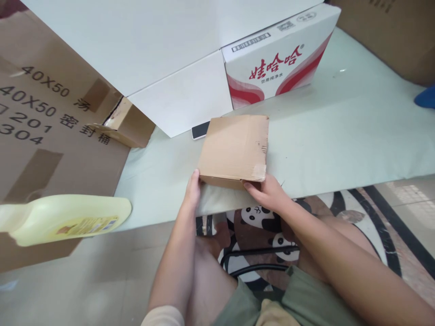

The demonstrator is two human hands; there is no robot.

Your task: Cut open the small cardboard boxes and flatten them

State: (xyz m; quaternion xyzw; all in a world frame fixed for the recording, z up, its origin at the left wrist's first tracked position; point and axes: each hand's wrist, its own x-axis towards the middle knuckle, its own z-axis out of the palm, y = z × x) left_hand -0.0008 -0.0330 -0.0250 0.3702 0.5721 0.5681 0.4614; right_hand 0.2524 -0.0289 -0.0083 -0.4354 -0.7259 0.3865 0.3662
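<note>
A small brown cardboard box (234, 147) is between my two hands, over the front part of the table. My left hand (193, 188) grips its near left corner, with the thumb along the side. At the near right corner, my right hand (267, 192) holds the box with the thumb at the front edge and the other fingers hidden beneath or behind. The lid looks closed, and its right edge is scuffed, with a piece of clear tape at the corner. Just behind the box lies a dark, flat, phone-like object (200, 130), partly covered by it.
White cartons (183, 97) and a red-and-white water carton (278, 68) stand at the back of the pale green table (346, 131). Large brown cartons (50, 113) rise at left, with a pale yellow bottle (81, 217) near the table's front left edge. A blue object (424, 97) shows at far right.
</note>
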